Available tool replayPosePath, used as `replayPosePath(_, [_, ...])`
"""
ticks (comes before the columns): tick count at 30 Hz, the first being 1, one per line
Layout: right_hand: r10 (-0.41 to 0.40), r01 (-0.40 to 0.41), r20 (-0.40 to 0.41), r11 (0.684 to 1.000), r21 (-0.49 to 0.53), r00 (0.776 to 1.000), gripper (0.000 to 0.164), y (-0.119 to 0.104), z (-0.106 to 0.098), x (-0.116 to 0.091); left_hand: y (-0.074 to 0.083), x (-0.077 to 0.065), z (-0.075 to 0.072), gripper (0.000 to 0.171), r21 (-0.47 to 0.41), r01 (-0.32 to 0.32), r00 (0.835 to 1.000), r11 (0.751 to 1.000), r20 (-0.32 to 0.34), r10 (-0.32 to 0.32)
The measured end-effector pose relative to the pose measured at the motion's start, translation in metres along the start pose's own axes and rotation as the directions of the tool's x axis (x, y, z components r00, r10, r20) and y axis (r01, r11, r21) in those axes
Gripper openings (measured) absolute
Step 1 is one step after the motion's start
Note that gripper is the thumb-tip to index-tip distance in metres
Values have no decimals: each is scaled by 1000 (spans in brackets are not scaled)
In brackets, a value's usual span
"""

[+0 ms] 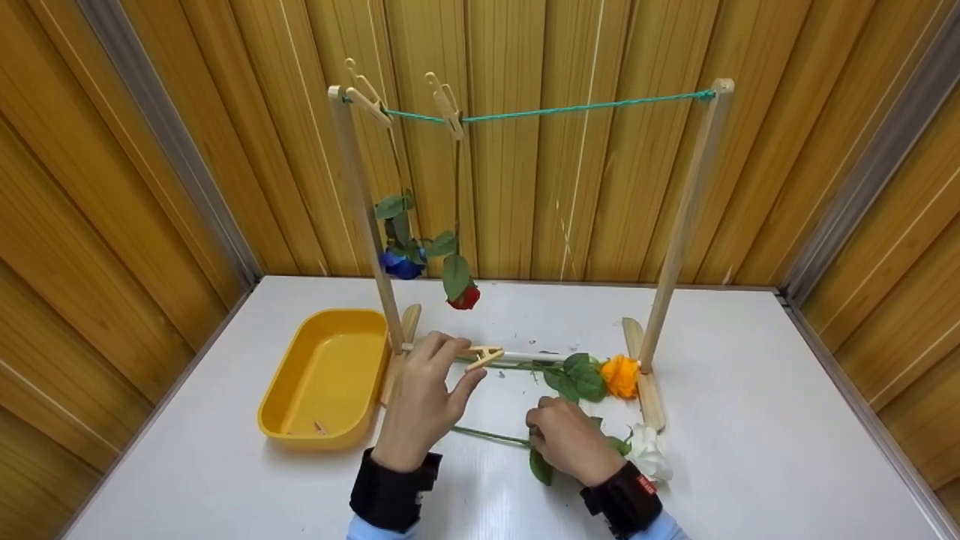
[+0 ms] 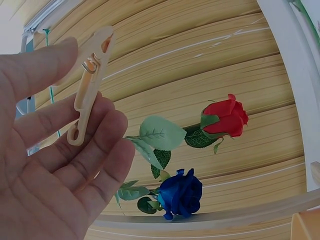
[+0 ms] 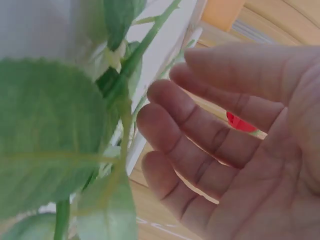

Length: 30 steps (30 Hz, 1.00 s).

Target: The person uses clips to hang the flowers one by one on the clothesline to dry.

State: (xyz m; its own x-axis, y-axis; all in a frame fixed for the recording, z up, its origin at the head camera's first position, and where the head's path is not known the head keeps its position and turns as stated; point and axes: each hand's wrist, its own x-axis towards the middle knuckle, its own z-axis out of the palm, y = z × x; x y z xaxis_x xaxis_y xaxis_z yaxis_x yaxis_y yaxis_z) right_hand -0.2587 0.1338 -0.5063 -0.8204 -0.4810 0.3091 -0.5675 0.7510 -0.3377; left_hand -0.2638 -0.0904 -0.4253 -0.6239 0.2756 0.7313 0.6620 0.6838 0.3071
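Note:
My left hand (image 1: pixel 431 397) pinches a beige clothespin (image 1: pixel 485 355) between thumb and fingers, raised over the table left of centre. The same clothespin (image 2: pixel 90 85) shows its metal spring in the left wrist view. My right hand (image 1: pixel 574 440) is over the stem of a white rose (image 1: pixel 649 453) lying on the table. In the right wrist view its loosely bent fingers (image 3: pixel 170 117) hold nothing, with green leaves (image 3: pixel 50 135) right beside the fingertips. Behind it lies an orange rose (image 1: pixel 621 376), its stem pointing left.
A blue rose (image 1: pixel 403 262) and a red rose (image 1: pixel 464 297) hang head-down from clothespins on a teal line (image 1: pixel 555 111). Wooden posts (image 1: pixel 686 225) hold the line up at both ends. A yellow basin (image 1: pixel 322 375) stands at the left, with small pieces inside.

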Motion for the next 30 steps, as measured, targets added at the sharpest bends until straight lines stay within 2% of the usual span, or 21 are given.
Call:
replayPosePath(6, [-47, 46, -6, 995, -93, 999, 13, -5, 11, -1, 2, 1, -1, 34, -20, 26, 999, 999, 22, -26])
replayPosePath(13, [-98, 88, -56, 983, -163, 994, 17, -12, 22, -2, 3, 1, -1, 34, -33, 58, 997, 998, 58, -56])
replayPosePath(18, [-124, 114, -36, 970, -216, 992, 19, -15, 28, -3, 4, 2, -1, 34, -31, 61, 996, 998, 65, -59])
replayPosePath(26, [-130, 121, -31, 971, -207, 991, 22, -15, 28, -2, 4, 1, 0, 35, -26, 61, 997, 998, 58, -60])
replayPosePath(30, [-121, 107, -72, 980, -166, 990, 23, -12, 23, 1, 4, 2, -1, 35, -24, 56, 997, 998, 49, -55])
